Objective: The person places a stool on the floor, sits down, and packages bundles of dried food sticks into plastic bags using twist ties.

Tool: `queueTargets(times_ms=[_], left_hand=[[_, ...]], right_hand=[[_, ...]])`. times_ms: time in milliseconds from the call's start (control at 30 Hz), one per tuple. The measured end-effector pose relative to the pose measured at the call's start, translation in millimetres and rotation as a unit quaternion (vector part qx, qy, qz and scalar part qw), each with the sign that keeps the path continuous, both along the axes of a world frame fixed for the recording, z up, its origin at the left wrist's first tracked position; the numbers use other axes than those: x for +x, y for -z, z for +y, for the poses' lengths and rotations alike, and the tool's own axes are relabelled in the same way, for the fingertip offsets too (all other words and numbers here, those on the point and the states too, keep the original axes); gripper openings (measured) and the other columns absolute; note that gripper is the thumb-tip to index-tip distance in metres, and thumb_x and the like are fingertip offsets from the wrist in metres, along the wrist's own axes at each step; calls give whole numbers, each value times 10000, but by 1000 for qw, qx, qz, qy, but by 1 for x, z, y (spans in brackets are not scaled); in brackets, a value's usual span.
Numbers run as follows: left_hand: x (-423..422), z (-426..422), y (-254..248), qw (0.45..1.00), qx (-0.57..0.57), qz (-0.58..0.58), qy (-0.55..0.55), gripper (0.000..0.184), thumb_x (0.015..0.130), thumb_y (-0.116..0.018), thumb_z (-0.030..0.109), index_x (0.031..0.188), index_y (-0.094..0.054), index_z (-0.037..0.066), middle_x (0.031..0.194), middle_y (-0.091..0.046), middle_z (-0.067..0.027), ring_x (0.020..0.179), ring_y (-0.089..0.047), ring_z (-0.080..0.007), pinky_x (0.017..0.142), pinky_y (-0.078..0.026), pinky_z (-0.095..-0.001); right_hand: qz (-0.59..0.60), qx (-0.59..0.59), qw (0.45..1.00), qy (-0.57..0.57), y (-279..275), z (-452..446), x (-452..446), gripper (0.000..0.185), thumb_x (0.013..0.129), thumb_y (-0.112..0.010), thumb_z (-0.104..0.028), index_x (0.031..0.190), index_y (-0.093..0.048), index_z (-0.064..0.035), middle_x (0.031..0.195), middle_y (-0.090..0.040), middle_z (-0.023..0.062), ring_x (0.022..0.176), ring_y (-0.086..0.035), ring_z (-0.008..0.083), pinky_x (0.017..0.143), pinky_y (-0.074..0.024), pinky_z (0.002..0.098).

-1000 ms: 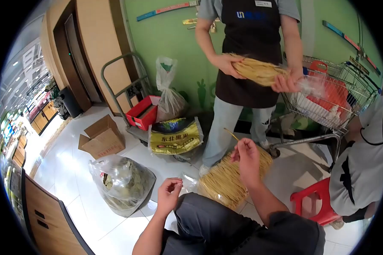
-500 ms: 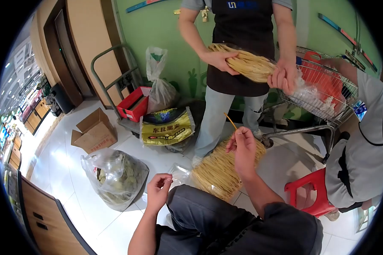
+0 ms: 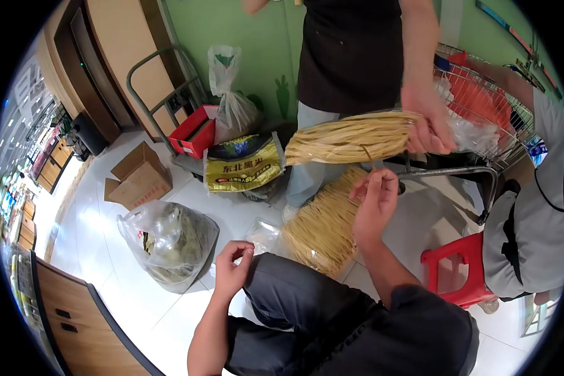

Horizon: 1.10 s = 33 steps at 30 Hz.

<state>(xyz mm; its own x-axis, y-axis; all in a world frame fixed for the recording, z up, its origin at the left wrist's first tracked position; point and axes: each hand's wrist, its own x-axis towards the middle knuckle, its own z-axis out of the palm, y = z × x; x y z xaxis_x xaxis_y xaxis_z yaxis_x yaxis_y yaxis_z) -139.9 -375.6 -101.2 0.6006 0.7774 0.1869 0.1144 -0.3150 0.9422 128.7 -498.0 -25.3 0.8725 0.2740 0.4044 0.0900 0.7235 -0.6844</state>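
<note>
My right hand (image 3: 376, 199) pinches one thin brown strip (image 3: 368, 156) that stands up from the fingertips, in front of a long bundle of yellow strips (image 3: 344, 136). A co-worker's hand (image 3: 429, 119) holds that bundle by its right end. Over my left knee, my left hand (image 3: 234, 266) is closed with thumb and fingers together; what it holds, if anything, is too small to make out. A large heap of yellow strips (image 3: 323, 222) lies on the floor between my hands, with clear plastic (image 3: 263, 235) at its left.
On the left are a clear bag of leafy things (image 3: 169, 247) and an open cardboard box (image 3: 141, 178). A cart with a red box (image 3: 194, 131) stands behind them. At the right are a shopping cart (image 3: 482, 113), a red stool (image 3: 457, 269) and a seated person (image 3: 526, 244).
The co-worker's bundle has come down and left, now held by one hand; the other has lifted away. My right hand has moved right with the strip, and the view has tilted down.
</note>
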Motion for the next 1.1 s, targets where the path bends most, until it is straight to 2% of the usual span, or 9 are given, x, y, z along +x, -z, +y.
queueTargets(times_ms=[67,167,333,433,467,667,900,1000,1100], left_hand=[[17,0,-14,986,165,13,21,233,847,-680,52,1064,-608,5,1107,-622,-157,1022,-621,-273,914,-480,-335],[67,-2,-62,956,286,29,68,604,759,-771,93,1288,-489,27,1388,-451,-194,1301,-431,-338,1086,-337,-407],[178,8,-122,918,358,-26,170,1143,569,-905,187,1472,-222,32,1554,-231,-190,1440,-219,-360,1165,-218,-421],[215,16,-122,907,321,-94,256,1157,560,-913,194,1469,-217,25,1506,-283,-222,1419,-256,-373,1156,-235,-425],[223,14,-119,929,216,-95,285,1105,558,-918,185,1434,-266,16,1453,-348,-212,1379,-338,-345,1131,-280,-404],[218,13,-88,939,109,-102,309,966,562,-909,158,1342,-358,9,1235,-535,-159,1195,-533,-311,1001,-411,-368],[150,18,-86,961,170,-34,213,830,614,-879,221,1259,-412,-13,1068,-628,-204,1023,-622,-337,888,-474,-376],[119,33,-65,966,186,-15,182,758,635,-848,214,1229,-432,-7,1046,-635,-213,964,-626,-378,839,-485,-392],[81,41,-59,972,134,38,187,726,636,-832,192,1219,-446,-1,1004,-637,-214,925,-625,-386,823,-486,-398]], right_hand=[[-179,-43,978,100,6,-6,8,89,960,-557,-88,1005,-503,-33,1095,-417,84,928,-509,141,791,-483,277],[-304,-129,932,150,6,-15,20,117,915,-598,-43,1015,-541,-19,1230,-302,102,1070,-438,175,936,-416,306],[-300,-137,943,47,-2,-25,25,101,890,-613,-23,985,-579,-23,1261,-297,110,1083,-424,179,950,-392,306],[-295,-163,940,-56,-14,-37,33,75,880,-629,-27,946,-594,-23,1266,-333,108,1059,-443,173,946,-393,306],[-291,-180,932,-123,-19,-40,36,66,875,-639,-33,926,-598,-23,1267,-352,107,1047,-454,170,945,-394,308],[-357,-217,886,-200,-14,-42,46,72,886,-646,-55,928,-600,-20,1256,-378,102,1026,-485,172,945,-404,315],[-288,-223,871,-330,-3,-26,23,88,860,-685,-54,914,-618,-37,1301,-388,96,1134,-493,199,919,-436,345],[-357,-368,787,-342,-6,-14,11,94,839,-709,-65,911,-651,-50,1398,-356,114,1140,-502,216,956,-428,373],[-273,-397,774,-411,-5,7,-6,109,797,-748,-78,889,-689,-73,1411,-395,151,1208,-479,269,1042,-361,399]])
